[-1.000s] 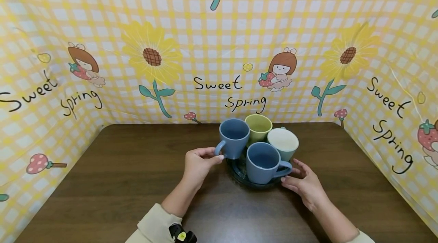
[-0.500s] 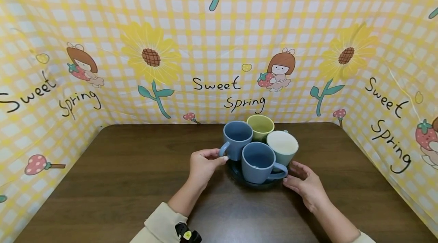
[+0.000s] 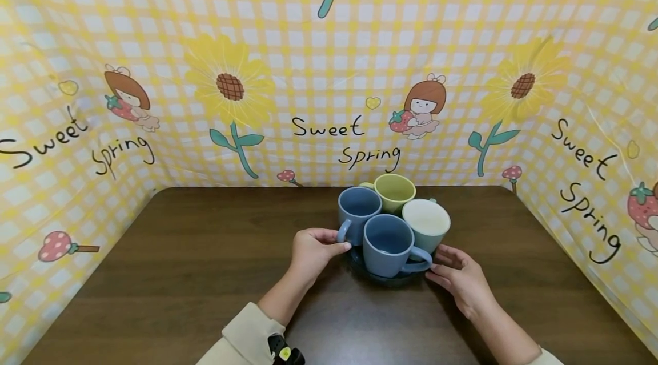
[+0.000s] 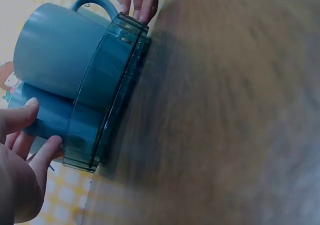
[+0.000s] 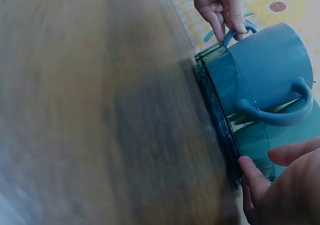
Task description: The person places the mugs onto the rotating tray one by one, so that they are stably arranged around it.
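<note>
A dark green see-through tray [image 3: 382, 280] with a raised rim carries several mugs. My left hand [image 3: 316, 251] pinches the handle of the left blue mug [image 3: 354, 216], which stands inside the rim. In the right wrist view, the thumb and fingers of my left hand [image 5: 220, 7] meet on that handle. A front blue mug [image 3: 386, 251] has its handle pointing right, towards my right hand [image 3: 460, 276]. The fingertips of my right hand [image 5: 280, 185] touch the tray's outer wall, with the fingers spread and fairly straight.
A yellow-green mug [image 3: 394, 192] stands at the back of the group. To its right is a pale green mug [image 3: 425, 227] with a whitish inside. Dark wooden table [image 3: 205, 273] surrounds the tray. A yellow checked cloth [image 3: 319, 68] hangs behind and along both sides.
My left hand has moved right and nearer with the left blue mug, which now sits lower beside the front mug. The front mug has shifted slightly left. My right hand has barely moved.
</note>
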